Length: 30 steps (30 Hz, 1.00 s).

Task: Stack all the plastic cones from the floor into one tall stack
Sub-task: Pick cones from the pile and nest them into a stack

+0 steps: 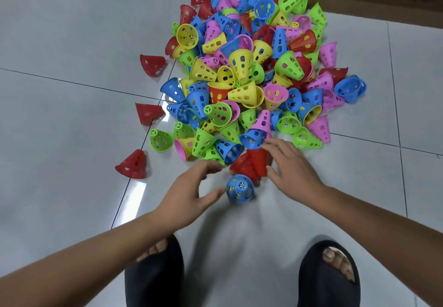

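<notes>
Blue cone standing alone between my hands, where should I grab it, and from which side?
Probably from above: the blue cone stands wide rim down, narrow top up, so pinch its holed wall just under the top. The left hand is nearest; red cones crowd its far side.

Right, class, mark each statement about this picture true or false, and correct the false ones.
1. The blue cone is the one nearest the slippers. True.
2. The left hand grips a yellow cone. False: it is open and holds nothing.
3. Red cones lie scattered left of the pile. True.
4. All cones are in one tall stack. False: most lie loose in the pile.
5. The floor is carpet. False: it is tiled.
</notes>
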Each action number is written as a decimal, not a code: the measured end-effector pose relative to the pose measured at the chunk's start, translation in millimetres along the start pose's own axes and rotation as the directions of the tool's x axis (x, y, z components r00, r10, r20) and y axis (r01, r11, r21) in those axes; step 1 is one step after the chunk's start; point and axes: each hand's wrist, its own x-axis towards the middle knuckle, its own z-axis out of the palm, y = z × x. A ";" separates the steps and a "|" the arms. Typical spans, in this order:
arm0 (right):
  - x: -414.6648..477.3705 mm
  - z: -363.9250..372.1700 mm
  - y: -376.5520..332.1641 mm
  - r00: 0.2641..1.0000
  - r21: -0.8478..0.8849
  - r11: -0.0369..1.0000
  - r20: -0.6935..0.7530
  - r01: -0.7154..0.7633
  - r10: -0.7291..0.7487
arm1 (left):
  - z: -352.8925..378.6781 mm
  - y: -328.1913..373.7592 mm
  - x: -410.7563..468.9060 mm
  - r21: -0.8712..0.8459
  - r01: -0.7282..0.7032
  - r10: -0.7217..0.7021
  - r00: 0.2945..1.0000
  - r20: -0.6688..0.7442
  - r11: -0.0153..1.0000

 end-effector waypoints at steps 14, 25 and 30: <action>-3.8 7.4 28.0 0.994 0.070 0.993 -0.038 -0.100 0.102 | -108.8 -142.1 8.1 0.454 0.582 -0.395 0.804 -0.444 0.674; -23.1 -12.9 7.2 0.955 0.346 0.909 -0.092 -0.233 0.280 | -85.6 -133.2 -2.7 0.339 0.566 -0.469 0.820 -0.328 0.752; -26.3 -41.0 -22.9 0.915 0.550 0.790 -0.109 -0.271 0.389 | -77.3 -98.7 14.3 0.302 0.446 -0.356 0.882 -0.311 0.842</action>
